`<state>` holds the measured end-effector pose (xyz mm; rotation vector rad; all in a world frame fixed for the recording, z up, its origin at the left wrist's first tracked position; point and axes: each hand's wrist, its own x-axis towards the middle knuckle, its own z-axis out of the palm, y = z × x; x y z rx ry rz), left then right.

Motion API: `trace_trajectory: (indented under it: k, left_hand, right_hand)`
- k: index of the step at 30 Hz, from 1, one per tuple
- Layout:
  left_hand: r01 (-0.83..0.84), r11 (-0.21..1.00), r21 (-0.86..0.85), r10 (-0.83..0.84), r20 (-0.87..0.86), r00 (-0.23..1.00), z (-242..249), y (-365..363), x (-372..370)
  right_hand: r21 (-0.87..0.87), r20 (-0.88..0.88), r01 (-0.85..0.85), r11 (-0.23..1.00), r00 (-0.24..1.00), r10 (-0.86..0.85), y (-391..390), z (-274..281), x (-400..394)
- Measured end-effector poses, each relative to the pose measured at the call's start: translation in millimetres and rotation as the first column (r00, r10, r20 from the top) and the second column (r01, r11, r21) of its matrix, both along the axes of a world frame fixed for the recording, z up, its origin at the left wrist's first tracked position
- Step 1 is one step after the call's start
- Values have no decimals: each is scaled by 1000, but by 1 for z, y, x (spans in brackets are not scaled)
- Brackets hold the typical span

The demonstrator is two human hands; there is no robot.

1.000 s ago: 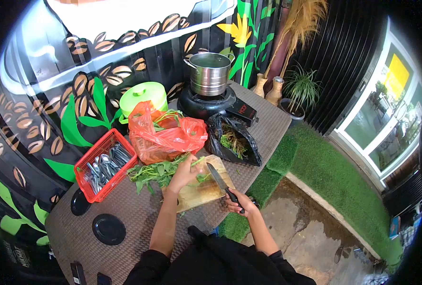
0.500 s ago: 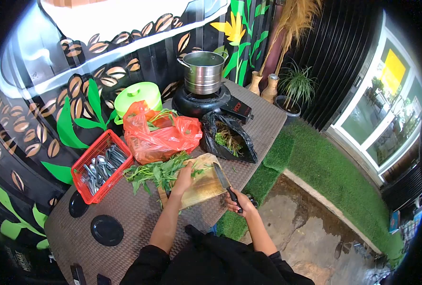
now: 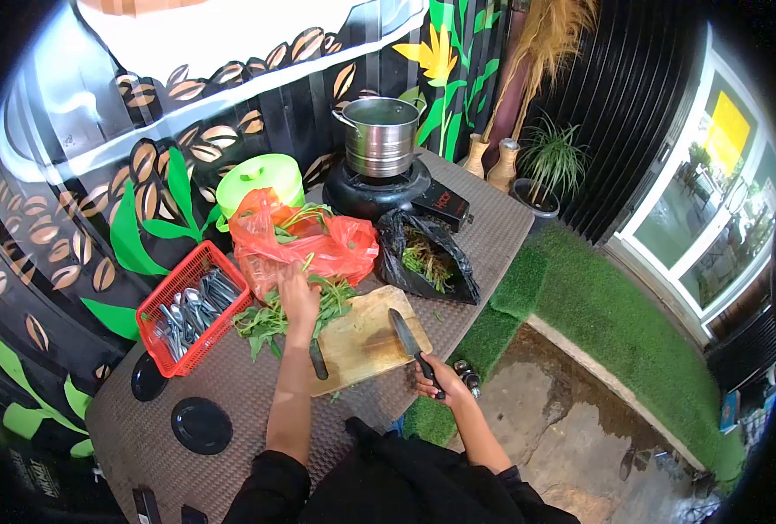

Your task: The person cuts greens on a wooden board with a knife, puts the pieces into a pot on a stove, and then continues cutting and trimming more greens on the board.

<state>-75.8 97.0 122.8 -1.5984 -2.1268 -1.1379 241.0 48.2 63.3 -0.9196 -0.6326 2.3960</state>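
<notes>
My left hand [image 3: 299,297] reaches over a pile of leafy greens [image 3: 270,316] at the left end of a wooden cutting board [image 3: 366,342], fingers closed on some stems. My right hand [image 3: 438,378] grips the black handle of a knife [image 3: 403,334], whose blade lies over the board's right part. A red plastic bag [image 3: 305,249] holding more greens sits just behind the pile. A black bag [image 3: 427,258] with green scraps lies open to the right of it.
A red basket of spoons [image 3: 183,306] stands left of the greens. A steel pot [image 3: 379,135] sits on a black stove [image 3: 375,194] at the back, beside a green lidded container [image 3: 261,179]. Black lids [image 3: 201,425] lie near the table's front left. The table edge drops to green turf [image 3: 598,323].
My left hand has moved left off the board's middle to the pile of greens near the red bag. The board now lies flat and bare. The knife stays in my right hand.
</notes>
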Motion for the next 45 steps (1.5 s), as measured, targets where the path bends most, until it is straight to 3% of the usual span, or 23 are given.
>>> trace_trajectory:
  k: [5,6,8,9,11,12,13,15,17,23,25,26,27,29,31,32,34,38,41,45]
  left_hand:
    - [66,998,-14,-65,90,994,23,-17,39]
    - [155,988,-7,-152,149,977,22,-15,46]
    - [242,970,9,-239,206,949,20,-12,59]
    - [376,926,20,-343,457,820,20,-10,64]
    - [591,793,147,-423,831,361,20,-8,77]
    - [587,764,269,-453,871,190,17,-4,85]
    - [588,762,270,-454,871,188,13,-4,90]
    - [537,741,404,-388,909,-149,12,-5,100]
    - [506,770,389,-361,919,-156,15,-8,106]
    - [504,773,386,-358,920,-157,11,-13,109]
    - [502,817,284,-304,952,-44,10,-16,110]
    - [505,816,283,-301,952,-46,5,-16,110]
    - [507,800,321,-320,943,-91,0,-15,109]
    - [508,785,355,-335,933,-134,-11,-16,109]
    - [501,747,437,-296,894,-338,-14,-19,111]
    - [502,747,435,-294,894,-338,-15,-20,112]
    - [458,730,508,-230,813,-535,-20,-22,113]
    - [412,769,489,-233,815,-531,-30,-26,110]
    - [479,747,460,-169,829,-533,-36,-28,106]
    - [428,786,445,-168,821,-546,-44,-29,106]
  right_hand:
    - [35,19,-20,999,1000,19,1,-1,-2]
    - [36,20,-21,999,1000,20,1,3,-3]
    - [196,142,10,981,989,-38,0,13,-4]
    - [200,142,11,980,989,-40,1,17,-5]
    - [327,178,59,943,976,-123,2,23,-5]
    - [328,180,61,943,976,-125,3,25,-4]
    - [428,171,76,901,972,-163,3,26,-3]
    - [528,156,93,844,967,-204,6,35,-1]
    - [673,207,55,738,943,-259,3,46,1]
    - [767,148,119,631,923,-355,6,41,-5]
    - [806,146,109,581,916,-375,7,34,-11]
    - [846,141,95,524,909,-393,8,31,-14]
    - [835,64,132,534,941,-333,5,42,-18]
    - [823,120,82,562,942,-313,2,48,-25]
    - [848,141,61,527,932,-334,6,34,-35]
    - [871,160,37,489,921,-354,8,26,-38]
    - [860,166,55,507,909,-381,5,31,-44]
    - [871,237,-11,490,884,-402,9,25,-46]
    - [862,289,-89,499,896,-339,14,27,-45]
    - [847,186,-9,531,942,-279,12,39,-53]
